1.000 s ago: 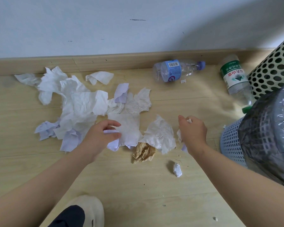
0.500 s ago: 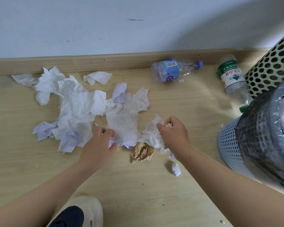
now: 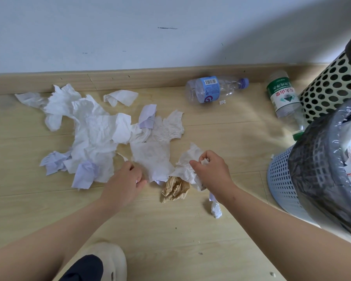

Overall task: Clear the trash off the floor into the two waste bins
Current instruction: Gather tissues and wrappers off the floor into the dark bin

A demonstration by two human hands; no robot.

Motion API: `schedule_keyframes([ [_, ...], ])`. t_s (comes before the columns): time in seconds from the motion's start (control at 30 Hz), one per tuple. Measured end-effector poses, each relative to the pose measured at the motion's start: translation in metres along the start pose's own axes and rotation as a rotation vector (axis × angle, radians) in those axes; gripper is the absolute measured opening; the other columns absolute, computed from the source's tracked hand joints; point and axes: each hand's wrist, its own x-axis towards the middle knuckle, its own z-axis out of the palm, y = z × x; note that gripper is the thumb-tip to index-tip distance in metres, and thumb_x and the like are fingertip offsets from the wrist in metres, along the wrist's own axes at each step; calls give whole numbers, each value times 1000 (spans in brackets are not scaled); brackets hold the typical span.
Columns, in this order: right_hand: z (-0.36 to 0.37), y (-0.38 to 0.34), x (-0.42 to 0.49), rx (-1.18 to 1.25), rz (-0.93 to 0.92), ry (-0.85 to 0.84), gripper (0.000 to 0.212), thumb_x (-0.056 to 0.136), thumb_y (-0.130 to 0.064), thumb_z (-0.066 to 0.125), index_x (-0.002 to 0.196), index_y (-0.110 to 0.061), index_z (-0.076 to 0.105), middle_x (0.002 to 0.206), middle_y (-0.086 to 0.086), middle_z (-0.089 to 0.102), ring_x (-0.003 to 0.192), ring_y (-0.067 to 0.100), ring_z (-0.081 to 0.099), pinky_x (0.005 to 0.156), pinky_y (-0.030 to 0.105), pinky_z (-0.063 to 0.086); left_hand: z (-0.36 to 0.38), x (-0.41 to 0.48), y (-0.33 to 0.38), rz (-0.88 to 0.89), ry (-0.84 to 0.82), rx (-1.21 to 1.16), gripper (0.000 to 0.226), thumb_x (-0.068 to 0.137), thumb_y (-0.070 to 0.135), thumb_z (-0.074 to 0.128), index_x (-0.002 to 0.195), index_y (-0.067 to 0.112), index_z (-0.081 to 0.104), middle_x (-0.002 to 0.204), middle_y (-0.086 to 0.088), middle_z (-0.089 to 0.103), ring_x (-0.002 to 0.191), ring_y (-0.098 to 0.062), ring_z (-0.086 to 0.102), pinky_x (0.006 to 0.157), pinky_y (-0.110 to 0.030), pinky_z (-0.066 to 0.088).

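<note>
Right hand [image 3: 211,171] has slid left from where it was a second ago and is now bunched up on a crumpled tissue [image 3: 187,159], fingers curled in and gripping it, more paper hanging under the wrist. Left hand [image 3: 126,179] has closed up too, fingers curled and pinching the near edge of a flat sheet [image 3: 152,159]. Nearest to me there's a slipper [image 3: 109,258] on the wood floor [image 3: 170,240]. A little white wad [image 3: 216,209] sits just below the right wrist, and a brown wad [image 3: 175,188] lies between the two hands, touching the tissue. Past the left hand the big tissue pile [image 3: 97,134] is spread out with a few lavender scraps [image 3: 83,175] mixed in. Off to the right is the blue bin [image 3: 280,179] with a dark liner [image 3: 316,169], paper already inside, and behind it a pale bin [image 3: 328,86] with round holes. Two bottles lie on their sides by the baseboard [image 3: 130,77]: the blue-label bottle [image 3: 209,91] and the green-label bottle [image 3: 282,94], which is right against the pale bin.
</note>
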Motion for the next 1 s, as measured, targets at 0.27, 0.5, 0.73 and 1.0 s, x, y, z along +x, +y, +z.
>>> schedule_keyframes([
  [0.27,-12,-13,-4,13,-3,-22,15,86,-19,62,76,-23,52,100,10,64,68,23,63,46,23,47,-55,11,50,-143,-193,-398,28,84,-3,47,67,17,35,72,-2,46,69,-21,61,53,-26,40],
  [0.5,-51,-56,-17,133,-137,41,11,87,-14,60,78,-20,57,62,2,58,44,13,49,37,18,39,-103,40,142,46,-132,-624,20,93,10,44,79,24,43,80,-1,57,60,-15,58,47,-26,45],
  [0.73,-130,-97,-39,436,-269,333,13,87,-6,54,78,-16,52,33,-5,45,27,12,37,39,23,36,-146,69,248,243,43,-818,27,95,10,38,73,24,46,58,0,43,36,-9,39,35,-11,25],
  [1.0,-238,-79,-70,307,-322,671,16,83,-6,50,75,-19,54,47,-5,49,33,8,43,37,18,38,-127,58,375,291,194,-892,21,89,14,38,75,28,46,73,6,52,76,-26,56,67,-33,49],
])
